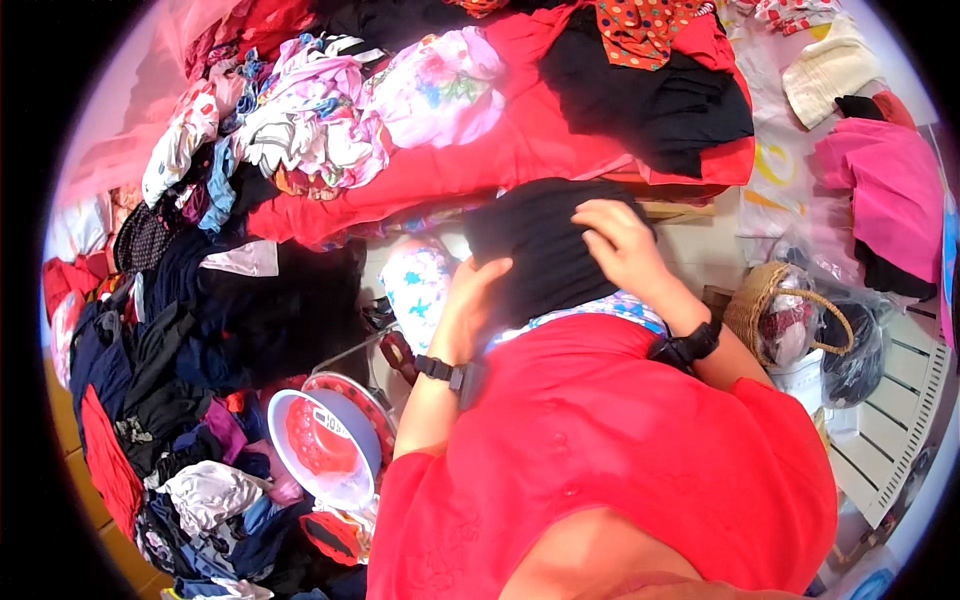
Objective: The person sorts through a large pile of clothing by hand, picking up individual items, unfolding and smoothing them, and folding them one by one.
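Note:
A black cloth, folded into a rough rectangle (pixel 544 255), lies across my lap over white and blue patterned clothing. At its left edge is my left hand (pixel 480 289), thumb on top and the other fingers hidden at or under the cloth. My right hand (pixel 615 240) rests on the upper right part of the cloth, its fingers slightly bent and spread. Ahead of me, a red cloth (pixel 450 176) covers a raised surface. On it lie a white and pink floral cloth (pixel 442 90), a black garment (pixel 652 105) and an orange dotted cloth (pixel 637 34).
Piled dark clothes (pixel 172 330) fill the left side. Beside me there stand plastic basins (pixel 367 442). At the right are a woven basket (pixel 750 307) with a handle, a clear plastic bag (pixel 859 360), a pink cloth (pixel 881 187) and a white slatted surface (pixel 892 420).

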Demonstrator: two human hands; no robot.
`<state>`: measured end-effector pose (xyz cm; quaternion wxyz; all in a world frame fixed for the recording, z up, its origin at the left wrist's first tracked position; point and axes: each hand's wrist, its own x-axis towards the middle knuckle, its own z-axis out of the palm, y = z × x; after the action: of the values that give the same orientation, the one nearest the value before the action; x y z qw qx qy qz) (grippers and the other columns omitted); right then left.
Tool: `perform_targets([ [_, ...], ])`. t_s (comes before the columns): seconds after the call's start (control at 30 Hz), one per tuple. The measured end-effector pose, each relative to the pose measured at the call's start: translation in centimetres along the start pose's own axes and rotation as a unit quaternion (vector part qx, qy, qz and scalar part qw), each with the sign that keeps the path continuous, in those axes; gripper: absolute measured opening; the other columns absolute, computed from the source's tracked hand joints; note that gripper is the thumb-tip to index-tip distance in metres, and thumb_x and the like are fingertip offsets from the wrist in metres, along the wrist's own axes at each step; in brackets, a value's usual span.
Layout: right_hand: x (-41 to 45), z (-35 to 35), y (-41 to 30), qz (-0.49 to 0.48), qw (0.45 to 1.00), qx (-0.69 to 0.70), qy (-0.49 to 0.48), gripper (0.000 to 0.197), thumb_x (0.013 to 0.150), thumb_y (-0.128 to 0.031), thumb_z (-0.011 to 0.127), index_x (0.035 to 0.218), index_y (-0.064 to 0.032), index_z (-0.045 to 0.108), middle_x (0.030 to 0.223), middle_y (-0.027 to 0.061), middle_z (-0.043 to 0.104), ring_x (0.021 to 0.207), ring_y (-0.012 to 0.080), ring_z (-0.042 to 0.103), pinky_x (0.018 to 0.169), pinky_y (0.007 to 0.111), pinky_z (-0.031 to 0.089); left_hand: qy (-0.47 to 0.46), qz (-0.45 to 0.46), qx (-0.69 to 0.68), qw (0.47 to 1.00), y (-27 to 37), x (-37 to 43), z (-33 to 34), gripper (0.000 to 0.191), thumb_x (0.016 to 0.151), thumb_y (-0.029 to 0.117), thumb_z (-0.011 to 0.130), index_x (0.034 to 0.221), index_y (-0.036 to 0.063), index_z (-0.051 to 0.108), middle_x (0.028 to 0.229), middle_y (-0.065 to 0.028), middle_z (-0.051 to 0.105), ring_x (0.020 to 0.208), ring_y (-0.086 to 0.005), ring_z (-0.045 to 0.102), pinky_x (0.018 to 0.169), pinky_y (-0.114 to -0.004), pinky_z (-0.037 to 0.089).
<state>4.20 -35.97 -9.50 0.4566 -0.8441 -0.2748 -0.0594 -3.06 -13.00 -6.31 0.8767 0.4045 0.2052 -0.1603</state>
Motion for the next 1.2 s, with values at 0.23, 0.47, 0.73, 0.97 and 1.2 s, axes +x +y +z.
perform_targets([
  [0.23, 0.6, 3.2, -1.4, -0.085, 0.981, 0.081, -0.153, 0.031, 0.074, -0.004, 0.065, 0.105, -0.0058, 0.061, 0.110, 0.0111, 0.058, 0.103, 0.0301, 0.054, 0.087, 0.038, 0.046, 0.058, 0.365, 0.666, 0.648, 2.3, -3.5, -2.1, 0.043, 0.072, 0.003, 0.066, 0.114, -0.0009, 0.053, 0.100, -0.0092, 0.061, 0.085, -0.0203, 0.061, 0.076, -0.031, 0.050],
  [0.47, 2.2, 1.9, -4.2, -0.045, 0.970, 0.118, -0.206, 0.024, 0.076, -0.009, 0.061, 0.099, -0.0019, 0.060, 0.102, 0.0165, 0.060, 0.097, 0.0319, 0.056, 0.084, 0.038, 0.046, -0.069, 0.033, -0.015, 0.997, 0.7, -1.0, -3.8, 0.064, 0.081, 0.016, 0.066, 0.136, 0.0031, 0.035, 0.118, -0.0085, 0.048, 0.093, -0.0164, 0.057, 0.076, -0.030, 0.049],
  [0.73, -2.6, -2.3, 1.2, -0.007, 0.987, -0.051, -0.149, 0.035, 0.072, -0.006, 0.063, 0.107, -0.0021, 0.057, 0.112, 0.0157, 0.056, 0.103, 0.0359, 0.053, 0.088, 0.042, 0.043, -0.131, 0.066, 0.353, 0.924, -1.5, 4.6, 0.7, 0.059, 0.082, 0.010, 0.067, 0.134, 0.0056, 0.040, 0.107, -0.0044, 0.047, 0.066, -0.0079, 0.054, 0.058, -0.022, 0.047],
  [0.97, -2.0, -1.9, 0.9, 0.266, 0.954, 0.141, 0.002, 0.066, 0.077, -0.021, 0.072, 0.132, -0.0004, 0.041, 0.132, 0.0193, 0.046, 0.122, 0.0282, 0.044, 0.103, 0.037, 0.033, -0.088, 0.057, 0.371, 0.923, -1.6, 5.0, 2.0, 0.051, 0.078, 0.008, 0.070, 0.125, 0.0043, 0.050, 0.101, -0.0024, 0.050, 0.057, -0.0055, 0.051, 0.049, -0.020, 0.044],
  [1.2, -0.6, 0.6, 4.0, 0.380, 0.836, 0.374, -0.130, 0.049, 0.081, -0.016, 0.069, 0.121, 0.0049, 0.048, 0.115, 0.0117, 0.058, 0.102, 0.0182, 0.055, 0.090, 0.032, 0.044, 0.132, 0.171, 0.328, 0.920, -4.5, 6.3, -4.2, 0.037, 0.076, 0.013, 0.073, 0.106, 0.0000, 0.056, 0.085, -0.0039, 0.056, 0.073, -0.0111, 0.053, 0.064, -0.025, 0.045],
])
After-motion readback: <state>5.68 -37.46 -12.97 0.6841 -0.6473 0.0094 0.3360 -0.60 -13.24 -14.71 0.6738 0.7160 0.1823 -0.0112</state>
